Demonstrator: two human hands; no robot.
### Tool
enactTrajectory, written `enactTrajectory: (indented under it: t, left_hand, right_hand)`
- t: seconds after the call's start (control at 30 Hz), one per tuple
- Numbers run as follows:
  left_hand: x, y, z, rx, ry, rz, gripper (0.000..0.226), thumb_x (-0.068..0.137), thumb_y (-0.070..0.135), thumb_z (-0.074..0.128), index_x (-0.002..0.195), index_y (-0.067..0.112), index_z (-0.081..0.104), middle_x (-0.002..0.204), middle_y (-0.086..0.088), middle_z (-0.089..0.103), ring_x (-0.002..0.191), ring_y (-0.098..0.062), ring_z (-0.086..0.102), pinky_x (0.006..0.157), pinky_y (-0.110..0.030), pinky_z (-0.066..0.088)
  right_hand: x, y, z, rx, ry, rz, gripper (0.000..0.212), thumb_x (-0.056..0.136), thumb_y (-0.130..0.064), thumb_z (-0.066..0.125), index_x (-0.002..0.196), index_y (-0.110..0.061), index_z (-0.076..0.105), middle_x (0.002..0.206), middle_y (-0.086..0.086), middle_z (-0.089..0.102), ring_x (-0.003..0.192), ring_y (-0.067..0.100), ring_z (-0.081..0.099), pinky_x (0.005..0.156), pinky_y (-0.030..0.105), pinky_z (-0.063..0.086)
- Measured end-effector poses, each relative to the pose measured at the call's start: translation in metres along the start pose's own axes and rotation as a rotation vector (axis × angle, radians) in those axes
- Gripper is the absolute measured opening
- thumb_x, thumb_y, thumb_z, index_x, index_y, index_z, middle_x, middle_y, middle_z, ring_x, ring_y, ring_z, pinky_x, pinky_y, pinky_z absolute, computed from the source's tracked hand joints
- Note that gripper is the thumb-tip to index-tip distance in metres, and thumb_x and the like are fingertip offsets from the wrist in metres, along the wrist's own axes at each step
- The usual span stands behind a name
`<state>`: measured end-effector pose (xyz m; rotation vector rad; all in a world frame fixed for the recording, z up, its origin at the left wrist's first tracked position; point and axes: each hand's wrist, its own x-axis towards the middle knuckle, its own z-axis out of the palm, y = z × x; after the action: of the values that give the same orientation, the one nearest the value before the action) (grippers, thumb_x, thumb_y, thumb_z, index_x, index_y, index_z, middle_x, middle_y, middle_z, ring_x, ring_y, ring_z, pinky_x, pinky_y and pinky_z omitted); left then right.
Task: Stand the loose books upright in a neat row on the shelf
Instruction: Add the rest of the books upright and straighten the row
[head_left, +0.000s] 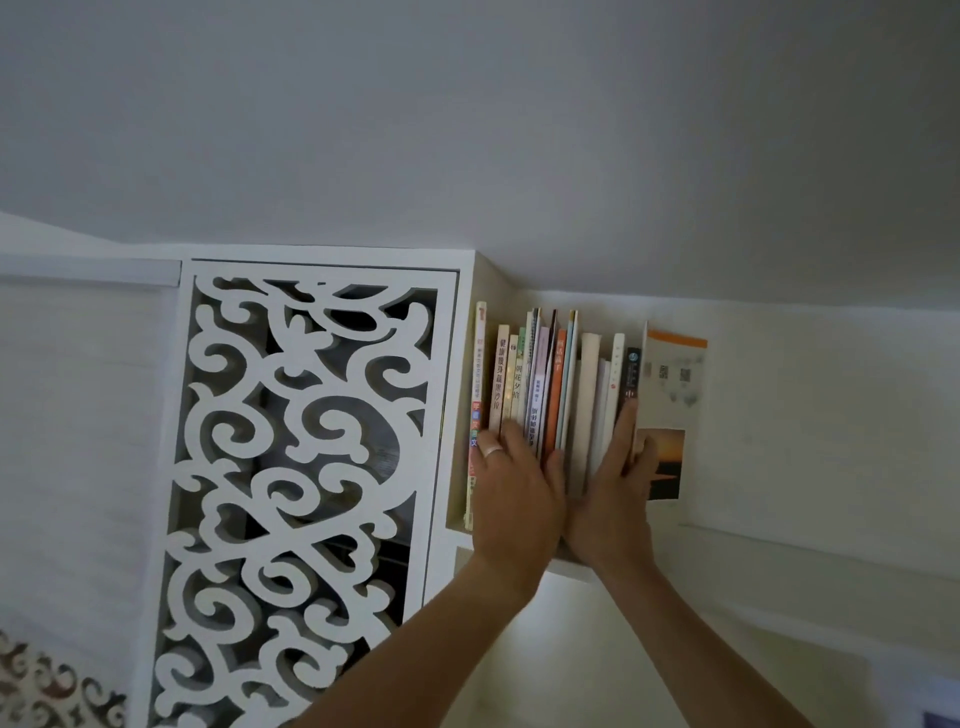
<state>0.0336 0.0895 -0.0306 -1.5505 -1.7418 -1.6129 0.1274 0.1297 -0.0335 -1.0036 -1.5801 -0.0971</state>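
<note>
1. Two hands reach up to a row of books (550, 395) standing upright on a high shelf (569, 567) just under the ceiling (467, 130).
2. The row starts against the shelf's left wall, beside a white scrollwork panel (306, 467), and ends at a large book (672, 410) whose front cover faces out toward the shelf's right side.
3. Left hand (514, 493): fingers spread flat, pressed against the spines at the left part of the row; a pale ring (491, 451) sits on one finger. It grips nothing.
4. Right hand (615, 493): fingers extended along the spines near the right end, thumb on the large book's cover, so the hand pinches that book's spine edge loosely.
5. Writing: spines carry Chinese characters, mostly too small to read; one pale spine (517, 387) shows 朝花夕拾. The large book has an orange top band, blurred title and a sunset photo low on the cover.
6. Room: the shelf's right side past the large book is bare wall; little gap shows between book tops and ceiling.
</note>
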Motion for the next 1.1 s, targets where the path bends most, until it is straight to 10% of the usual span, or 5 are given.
enactTrajectory:
  t: [0.43, 0.67, 0.83, 1.0, 1.1]
  left_hand:
    - [-0.013, 0.019, 0.013, -0.136, 0.011, 0.01, 0.03, 0.107, 0.042, 0.043, 0.124, 0.018, 0.049, 0.114, -0.001, 0.061, 0.089, -0.007, 0.056, 0.072, -0.015, 0.047]
    - [0.011, -0.016, 0.021, -0.425, -0.193, 0.036, 0.055, 0.106, 0.039, 0.047, 0.155, 0.019, 0.032, 0.138, 0.002, 0.061, 0.114, -0.006, 0.065, 0.091, -0.019, 0.056]
    - [0.008, -0.028, 0.025, -0.429, -0.091, 0.044, 0.034, 0.107, 0.04, 0.037, 0.128, 0.018, 0.054, 0.119, 0.0, 0.07, 0.104, -0.011, 0.071, 0.09, -0.032, 0.062]
    - [0.013, -0.031, 0.023, -0.197, -0.105, 0.063, 0.02, 0.109, 0.027, 0.047, 0.12, 0.012, 0.054, 0.101, 0.002, 0.066, 0.066, 0.001, 0.053, 0.065, 0.002, 0.048]
    - [0.012, -0.021, 0.02, -0.138, -0.143, 0.047, 0.029, 0.109, 0.027, 0.045, 0.134, 0.012, 0.045, 0.103, -0.001, 0.069, 0.074, -0.005, 0.063, 0.074, -0.016, 0.059]
  right_hand:
    - [0.012, 0.027, -0.038, 0.016, -0.086, -0.146, 0.123, 0.08, -0.065, 0.069, 0.158, -0.038, -0.021, 0.16, 0.008, 0.025, 0.139, 0.027, 0.042, 0.1, 0.041, 0.049]
    - [0.009, 0.036, -0.034, 0.046, -0.061, -0.171, 0.13, 0.068, -0.059, 0.086, 0.162, -0.037, -0.002, 0.154, 0.0, 0.035, 0.138, 0.022, 0.041, 0.097, 0.04, 0.051]
    - [0.005, 0.035, -0.036, 0.066, -0.071, -0.168, 0.132, 0.07, -0.046, 0.089, 0.162, -0.038, -0.007, 0.157, 0.0, 0.028, 0.14, 0.018, 0.033, 0.097, 0.035, 0.039]
    - [0.004, 0.033, -0.036, 0.044, -0.053, -0.15, 0.134, 0.07, -0.048, 0.088, 0.161, -0.039, -0.01, 0.156, 0.0, 0.027, 0.14, 0.023, 0.034, 0.101, 0.041, 0.044]
    - [0.004, 0.033, -0.035, 0.019, -0.042, -0.155, 0.136, 0.069, -0.05, 0.088, 0.161, -0.037, -0.011, 0.156, 0.002, 0.027, 0.141, 0.024, 0.034, 0.101, 0.044, 0.045]
